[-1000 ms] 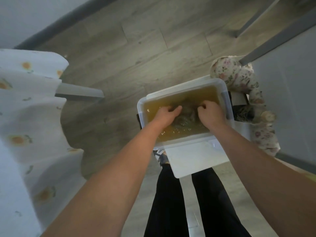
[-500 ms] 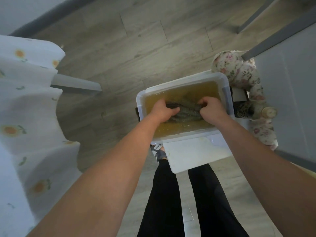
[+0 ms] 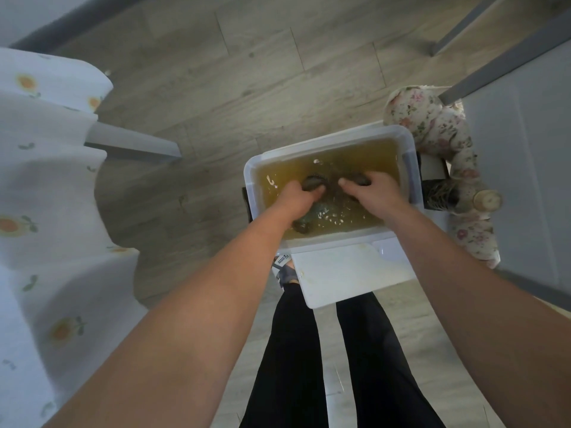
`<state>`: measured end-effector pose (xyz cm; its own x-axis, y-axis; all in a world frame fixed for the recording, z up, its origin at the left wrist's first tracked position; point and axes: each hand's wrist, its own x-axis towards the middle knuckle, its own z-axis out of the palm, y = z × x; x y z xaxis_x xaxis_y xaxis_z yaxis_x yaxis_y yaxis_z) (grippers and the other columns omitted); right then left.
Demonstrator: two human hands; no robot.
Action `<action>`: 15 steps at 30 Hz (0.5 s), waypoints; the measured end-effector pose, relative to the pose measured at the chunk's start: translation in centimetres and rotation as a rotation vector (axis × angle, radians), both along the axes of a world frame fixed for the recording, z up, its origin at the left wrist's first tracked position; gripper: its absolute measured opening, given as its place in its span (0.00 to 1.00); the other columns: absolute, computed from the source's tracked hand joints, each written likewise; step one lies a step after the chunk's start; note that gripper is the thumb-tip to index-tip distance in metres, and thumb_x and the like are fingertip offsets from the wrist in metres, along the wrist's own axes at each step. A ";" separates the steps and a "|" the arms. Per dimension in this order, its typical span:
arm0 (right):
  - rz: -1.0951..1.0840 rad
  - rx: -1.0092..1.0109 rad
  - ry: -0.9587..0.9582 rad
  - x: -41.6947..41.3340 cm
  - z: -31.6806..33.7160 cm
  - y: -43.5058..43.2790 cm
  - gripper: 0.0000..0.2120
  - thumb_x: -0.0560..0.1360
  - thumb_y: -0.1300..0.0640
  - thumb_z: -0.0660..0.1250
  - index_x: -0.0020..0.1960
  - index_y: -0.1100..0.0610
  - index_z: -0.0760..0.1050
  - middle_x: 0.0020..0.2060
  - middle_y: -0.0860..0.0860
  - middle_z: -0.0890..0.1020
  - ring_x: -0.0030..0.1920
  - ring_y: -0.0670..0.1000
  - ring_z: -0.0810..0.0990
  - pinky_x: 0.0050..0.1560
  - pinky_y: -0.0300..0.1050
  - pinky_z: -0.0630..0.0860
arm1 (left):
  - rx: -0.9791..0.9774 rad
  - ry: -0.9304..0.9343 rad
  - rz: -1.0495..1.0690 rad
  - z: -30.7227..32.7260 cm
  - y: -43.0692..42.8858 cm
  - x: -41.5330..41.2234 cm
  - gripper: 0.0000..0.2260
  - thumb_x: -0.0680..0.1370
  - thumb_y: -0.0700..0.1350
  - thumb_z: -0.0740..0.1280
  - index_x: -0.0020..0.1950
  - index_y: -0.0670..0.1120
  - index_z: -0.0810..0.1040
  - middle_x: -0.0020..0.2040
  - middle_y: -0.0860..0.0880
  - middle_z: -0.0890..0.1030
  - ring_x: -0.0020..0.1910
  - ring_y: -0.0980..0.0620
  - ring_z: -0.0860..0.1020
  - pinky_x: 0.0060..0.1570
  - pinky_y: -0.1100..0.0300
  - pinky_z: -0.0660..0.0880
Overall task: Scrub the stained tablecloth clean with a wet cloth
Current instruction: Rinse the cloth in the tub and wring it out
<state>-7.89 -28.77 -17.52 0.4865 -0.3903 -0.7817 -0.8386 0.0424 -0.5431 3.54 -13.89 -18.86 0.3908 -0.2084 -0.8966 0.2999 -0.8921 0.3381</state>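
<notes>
Both hands down in the white tub (image 3: 249, 180) of yellow-brown water. Left hand (image 3: 298, 199) and right hand (image 3: 372, 193) each clench an end of the dark wet cloth (image 3: 312, 182), likely rinsing it, kept low so drips fall back. Sunflower-print tablecloth (image 3: 46, 180) hangs at the tub's 9 o'clock, well apart

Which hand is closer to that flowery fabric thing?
Right. The right hand is in the tub near the flowery fabric thing; the left hand is farther, toward the tub's other end.
</notes>
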 end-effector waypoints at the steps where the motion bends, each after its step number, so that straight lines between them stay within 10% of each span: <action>1: 0.014 -0.012 -0.013 0.0 0.0 0.1 0.15 0.76 0.43 0.71 0.58 0.50 0.79 0.48 0.44 0.81 0.47 0.47 0.79 0.51 0.45 0.75 | 0.021 -0.012 -0.011 0.1 0.1 -0.1 0.18 0.79 0.51 0.70 0.64 0.42 0.77 0.54 0.44 0.82 0.54 0.44 0.81 0.57 0.49 0.79; 5: -0.012 -0.161 0.009 0.0 -0.5 0.7 0.18 0.77 0.51 0.71 0.64 0.56 0.74 0.53 0.50 0.78 0.52 0.52 0.76 0.53 0.48 0.75 | 0.089 -0.234 -0.259 -0.1 0.3 -0.1 0.08 0.81 0.34 0.61 0.56 0.41 0.78 0.46 0.45 0.76 0.51 0.42 0.78 0.48 0.54 0.72; 9: -0.093 -0.177 0.155 0.3 -0.8 1.0 0.14 0.81 0.53 0.64 0.63 0.59 0.74 0.54 0.56 0.80 0.55 0.58 0.78 0.53 0.49 0.73 | 0.102 -0.194 -0.249 0.6 -0.1 -0.1 0.17 0.85 0.54 0.63 0.43 0.44 0.75 0.37 0.48 0.77 0.43 0.44 0.81 0.38 0.57 0.73; 12: -0.134 -0.124 0.210 0.3 -0.7 1.0 0.15 0.83 0.48 0.60 0.51 0.59 0.77 0.46 0.55 0.80 0.50 0.58 0.80 0.49 0.48 0.74 | 0.049 -0.081 -0.170 0.4 -0.6 0.4 0.24 0.81 0.66 0.62 0.54 0.45 0.77 0.44 0.47 0.80 0.45 0.47 0.80 0.49 0.53 0.77; 15: -0.150 -0.080 0.157 0.1 -0.5 0.8 0.23 0.80 0.34 0.58 0.47 0.53 0.78 0.44 0.49 0.81 0.47 0.54 0.80 0.53 0.51 0.76 | -0.024 0.136 0.071 0.7 -0.7 0.3 0.26 0.78 0.55 0.74 0.70 0.42 0.74 0.63 0.43 0.81 0.61 0.43 0.80 0.65 0.45 0.77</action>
